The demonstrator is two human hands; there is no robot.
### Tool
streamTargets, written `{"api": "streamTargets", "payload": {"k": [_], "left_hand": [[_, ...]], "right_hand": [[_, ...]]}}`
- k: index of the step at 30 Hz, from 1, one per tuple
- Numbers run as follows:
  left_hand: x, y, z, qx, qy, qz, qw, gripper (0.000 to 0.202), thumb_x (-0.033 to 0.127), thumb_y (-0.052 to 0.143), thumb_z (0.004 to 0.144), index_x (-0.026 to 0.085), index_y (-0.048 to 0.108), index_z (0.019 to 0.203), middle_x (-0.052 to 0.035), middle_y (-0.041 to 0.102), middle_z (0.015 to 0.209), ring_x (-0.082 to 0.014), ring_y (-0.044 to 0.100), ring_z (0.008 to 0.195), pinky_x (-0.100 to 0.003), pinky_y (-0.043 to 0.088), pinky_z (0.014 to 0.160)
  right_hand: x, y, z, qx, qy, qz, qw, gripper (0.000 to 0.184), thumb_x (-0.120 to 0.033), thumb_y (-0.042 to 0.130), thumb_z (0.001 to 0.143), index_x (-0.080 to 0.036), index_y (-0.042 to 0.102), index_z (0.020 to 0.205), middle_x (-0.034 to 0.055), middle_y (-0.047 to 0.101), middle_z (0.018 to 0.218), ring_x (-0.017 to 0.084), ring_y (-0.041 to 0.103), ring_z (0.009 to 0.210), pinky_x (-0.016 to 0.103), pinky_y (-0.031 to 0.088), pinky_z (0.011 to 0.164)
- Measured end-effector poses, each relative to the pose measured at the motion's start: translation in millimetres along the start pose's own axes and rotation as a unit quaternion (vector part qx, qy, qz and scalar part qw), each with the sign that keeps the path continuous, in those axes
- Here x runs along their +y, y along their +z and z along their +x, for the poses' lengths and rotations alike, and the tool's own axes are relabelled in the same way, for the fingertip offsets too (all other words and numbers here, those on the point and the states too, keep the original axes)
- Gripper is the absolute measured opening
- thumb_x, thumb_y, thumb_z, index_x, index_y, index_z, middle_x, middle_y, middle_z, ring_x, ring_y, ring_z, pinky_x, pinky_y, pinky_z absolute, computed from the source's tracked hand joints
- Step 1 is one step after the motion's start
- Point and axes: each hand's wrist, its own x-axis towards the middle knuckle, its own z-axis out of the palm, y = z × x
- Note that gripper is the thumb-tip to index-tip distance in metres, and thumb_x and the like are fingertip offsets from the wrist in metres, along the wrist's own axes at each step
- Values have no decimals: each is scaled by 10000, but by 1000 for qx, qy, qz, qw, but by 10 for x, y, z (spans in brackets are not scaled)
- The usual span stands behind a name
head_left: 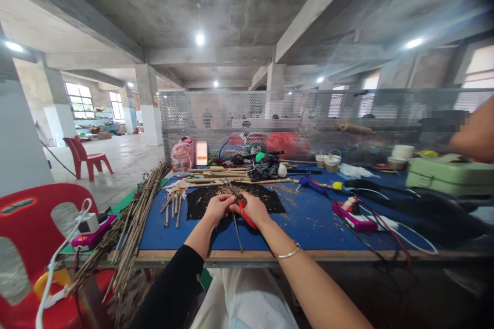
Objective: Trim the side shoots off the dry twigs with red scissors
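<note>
Right hand [249, 208]: fingers round the red scissors [246, 216].
Left hand [218, 208]: fingertips pinching a twig [237, 233], beside the right hand.
Scissors: over the cloth [269, 198], blades pointing away.
Twig: lower end near the mat's [303, 236] front edge.
Bundle [137, 213]: left of the mat.

The right hand [250, 207] hid part of the scissors [244, 214]; the left edge cut the near chair [46, 216], the right edge a co-worker's arm [476, 133].
</note>
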Motion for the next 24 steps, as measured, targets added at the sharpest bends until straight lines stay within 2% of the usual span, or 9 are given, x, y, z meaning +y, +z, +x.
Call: {"api": "streamTargets", "payload": {"k": [5,10,17,24], "left_hand": [[14,12,-19,9,-6,6,1000,440,456,696,554,114,656,828,24,508,495,-37,376,400,-160,247,368],[7,6,-4,11,17,-8,1000,444,472,686,557,109,657,811,26,508,506,-31,348,385,-170,252,366],[-47,1,43,-5,35,-12,999,388,462,681,568,107,658,722,14,527,522,-38,372,393,-177,275,382],[-36,9,28,6,-2,-24,1000,362,419,698,575,117,656,770,12,552,545,-36,407,402,-171,327,408]], "right_hand": [[-2,-8,-11,-10,-1,-15,1000,488,-593,565,669,-234,594,999,78,668,868,238,613,848,272,409,675],[1,11,-12,-5,5,-52,999,524,-599,574,654,-232,567,1028,79,656,897,240,607,843,288,406,683],[35,52,4,6,-47,-16,999,549,-572,601,642,-192,544,1035,79,613,987,209,565,933,267,393,749],[39,33,-8,-8,-4,-38,999,548,-643,543,649,-249,567,1028,60,658,886,236,607,844,271,398,652]]}}
